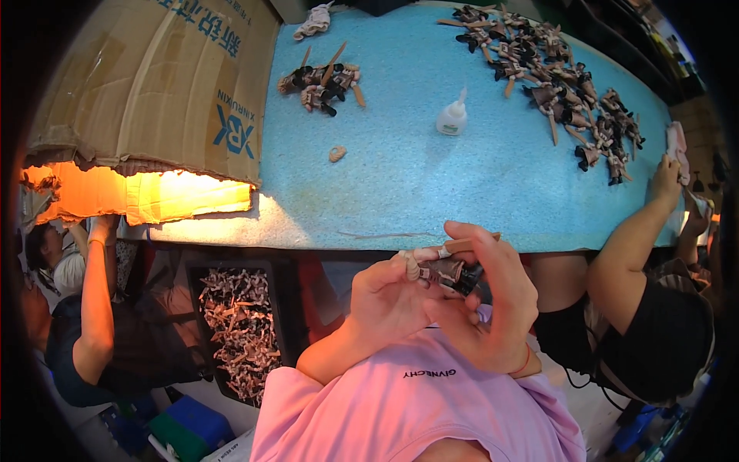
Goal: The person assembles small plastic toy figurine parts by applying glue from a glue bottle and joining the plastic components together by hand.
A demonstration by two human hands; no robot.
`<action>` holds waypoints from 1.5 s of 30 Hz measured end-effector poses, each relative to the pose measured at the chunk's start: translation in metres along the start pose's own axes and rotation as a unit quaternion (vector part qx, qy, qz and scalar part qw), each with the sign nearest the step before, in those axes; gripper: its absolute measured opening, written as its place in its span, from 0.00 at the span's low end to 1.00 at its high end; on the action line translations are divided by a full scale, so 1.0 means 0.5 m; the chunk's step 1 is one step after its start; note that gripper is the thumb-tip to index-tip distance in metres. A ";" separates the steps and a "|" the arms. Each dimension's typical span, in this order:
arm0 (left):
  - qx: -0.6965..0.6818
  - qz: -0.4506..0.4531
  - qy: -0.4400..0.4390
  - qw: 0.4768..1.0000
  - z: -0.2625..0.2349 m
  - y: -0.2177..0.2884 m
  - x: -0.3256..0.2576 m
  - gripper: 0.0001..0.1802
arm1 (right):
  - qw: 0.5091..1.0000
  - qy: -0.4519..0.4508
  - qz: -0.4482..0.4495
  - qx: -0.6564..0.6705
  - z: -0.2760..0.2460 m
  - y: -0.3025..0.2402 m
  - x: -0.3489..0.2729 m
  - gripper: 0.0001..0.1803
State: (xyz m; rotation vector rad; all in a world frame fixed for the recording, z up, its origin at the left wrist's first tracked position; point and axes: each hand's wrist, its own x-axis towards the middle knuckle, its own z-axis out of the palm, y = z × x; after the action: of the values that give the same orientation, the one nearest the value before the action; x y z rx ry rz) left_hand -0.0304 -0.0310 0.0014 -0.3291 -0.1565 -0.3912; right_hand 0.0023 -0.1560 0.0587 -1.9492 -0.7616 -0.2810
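both hands, left hand (389, 296) and right hand (493, 300), clamp a small brown-and-black figurine (450, 271) with tan limbs

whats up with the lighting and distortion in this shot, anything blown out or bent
Head view: an orange-yellow glow under the cardboard box is blown out, washing detail there; the blue table is evenly lit; its front edge bows with the fisheye, and the corners go black; the left hand and right hand on the small figure look slightly soft.

A single head-worn fisheye view looks steeply down, close over the blue table (431, 185).
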 end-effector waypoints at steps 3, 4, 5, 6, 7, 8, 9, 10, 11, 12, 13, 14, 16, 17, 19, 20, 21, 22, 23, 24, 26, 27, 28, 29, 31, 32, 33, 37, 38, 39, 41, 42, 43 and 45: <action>0.004 -0.007 -0.018 1.000 0.013 -0.008 0.013 0.25 | 0.996 0.064 -0.001 0.061 0.012 0.009 -0.013 0.32; 0.005 -0.005 -0.018 1.000 0.011 -0.008 0.012 0.25 | 0.994 0.085 -0.016 0.060 0.014 0.013 -0.014 0.33; 0.041 -0.002 -0.006 0.999 0.007 -0.007 0.011 0.24 | 0.992 0.106 -0.031 0.058 0.015 0.016 -0.013 0.33; 0.078 0.003 0.007 0.997 0.005 -0.006 0.009 0.23 | 0.992 0.104 -0.031 0.060 0.014 0.018 -0.013 0.33; 0.078 0.006 0.007 0.997 0.006 -0.004 0.009 0.23 | 0.994 0.093 -0.035 0.054 0.011 0.021 -0.014 0.33; 0.067 -0.010 0.008 0.998 0.006 -0.002 0.011 0.22 | 0.995 0.081 -0.038 0.048 0.009 0.023 -0.015 0.34; 0.056 -0.028 0.010 0.998 0.007 0.000 0.012 0.22 | 0.995 0.080 -0.039 0.049 0.009 0.024 -0.015 0.34; 0.056 -0.027 0.009 0.998 0.006 0.000 0.008 0.22 | 0.995 0.080 -0.040 0.047 0.009 0.025 -0.016 0.34; 0.074 -0.013 0.024 0.997 0.002 0.001 0.001 0.22 | 0.995 0.080 -0.042 0.045 0.009 0.025 -0.016 0.34; 0.092 0.001 0.038 0.995 0.000 0.002 -0.004 0.22 | 0.995 0.077 -0.043 0.046 0.009 0.026 -0.014 0.34; 0.092 0.004 0.037 0.995 0.003 0.001 -0.003 0.22 | 0.994 0.081 -0.056 0.046 0.010 0.026 -0.013 0.34; 0.106 0.000 0.039 0.994 0.010 -0.002 0.000 0.22 | 0.993 0.084 -0.068 0.047 0.010 0.026 -0.011 0.35; 0.118 -0.002 0.038 0.992 0.019 -0.007 0.007 0.21 | 0.992 0.094 -0.062 0.061 0.016 0.031 -0.024 0.36; 0.099 -0.015 0.034 0.994 0.023 -0.008 0.010 0.20 | 0.990 0.108 -0.053 0.074 0.017 0.032 -0.029 0.37; 0.081 -0.020 0.026 0.996 0.018 -0.009 0.001 0.19 | 0.991 0.098 -0.065 0.070 0.018 0.029 -0.031 0.38; 0.089 -0.010 0.055 0.994 0.007 -0.010 -0.010 0.19 | 0.991 0.094 -0.073 0.063 0.017 0.027 -0.032 0.39; 0.095 0.000 0.085 0.992 0.003 -0.010 -0.014 0.19 | 0.991 0.089 -0.076 0.065 0.014 0.026 -0.035 0.39; 0.094 0.005 0.081 0.992 0.006 -0.010 -0.016 0.19 | 0.994 0.059 -0.073 0.053 0.009 0.026 -0.039 0.41; 0.099 -0.015 0.104 0.989 0.016 -0.011 -0.014 0.18 | 0.996 0.029 -0.070 0.042 0.004 0.025 -0.041 0.42; 0.104 -0.037 0.127 0.986 0.025 -0.012 -0.011 0.18 | 0.996 0.024 -0.073 0.042 0.001 0.025 -0.042 0.42; 0.122 -0.035 0.107 0.986 0.034 -0.008 -0.006 0.18 | 0.996 0.017 -0.073 0.038 -0.002 0.024 -0.042 0.41; 0.141 -0.036 0.091 0.985 0.036 -0.007 -0.007 0.17 | 0.996 0.013 -0.076 0.039 -0.002 0.022 -0.043 0.41; 0.139 -0.033 0.089 0.986 0.037 -0.005 -0.010 0.17 | 0.996 0.011 -0.074 0.044 -0.002 0.021 -0.044 0.39; 0.146 -0.041 0.104 0.983 0.037 -0.002 -0.014 0.16 | 0.996 0.010 -0.072 0.049 -0.002 0.020 -0.044 0.38; 0.150 -0.050 0.117 0.981 0.040 0.001 -0.015 0.16 | 0.997 0.003 -0.069 0.046 -0.002 0.018 -0.042 0.37; 0.147 -0.052 0.110 0.982 0.045 0.002 -0.013 0.16 | 0.997 0.001 -0.065 0.045 -0.002 0.016 -0.042 0.35; 0.146 -0.052 0.103 0.983 0.048 0.003 -0.012 0.16 | 0.997 -0.002 -0.066 0.045 -0.002 0.014 -0.040 0.35; 0.122 -0.010 0.090 0.988 0.027 -0.008 -0.021 0.18 | 0.999 0.007 -0.044 0.003 0.004 0.003 -0.029 0.32; 0.092 -0.015 0.078 0.993 0.025 -0.009 -0.017 0.20 | 0.999 0.018 -0.035 -0.009 0.008 0.000 -0.026 0.31; 0.061 -0.021 0.068 0.996 0.023 -0.009 -0.014 0.22 | 0.999 0.016 -0.034 -0.010 0.011 0.000 -0.026 0.31; 0.075 -0.033 0.098 0.992 0.030 -0.004 -0.010 0.23 | 1.000 0.030 -0.001 0.006 0.015 0.002 -0.028 0.31; 0.089 -0.046 0.129 0.987 0.034 -0.002 -0.008 0.24 | 1.000 0.028 0.001 0.005 0.014 0.001 -0.027 0.31; 0.087 -0.046 0.129 0.987 0.037 -0.001 -0.006 0.24 | 1.000 0.017 0.021 0.009 0.010 0.000 -0.025 0.29; 0.155 -0.048 0.248 0.955 0.042 0.000 -0.004 0.24 | 0.999 0.004 0.042 0.011 0.006 0.003 -0.025 0.28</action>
State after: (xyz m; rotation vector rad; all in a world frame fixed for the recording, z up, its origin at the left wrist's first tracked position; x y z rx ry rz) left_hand -0.0343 -0.0232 0.0205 0.0933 0.2579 -0.5268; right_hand -0.0065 -0.1588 0.0500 -1.9515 -0.6731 -0.2289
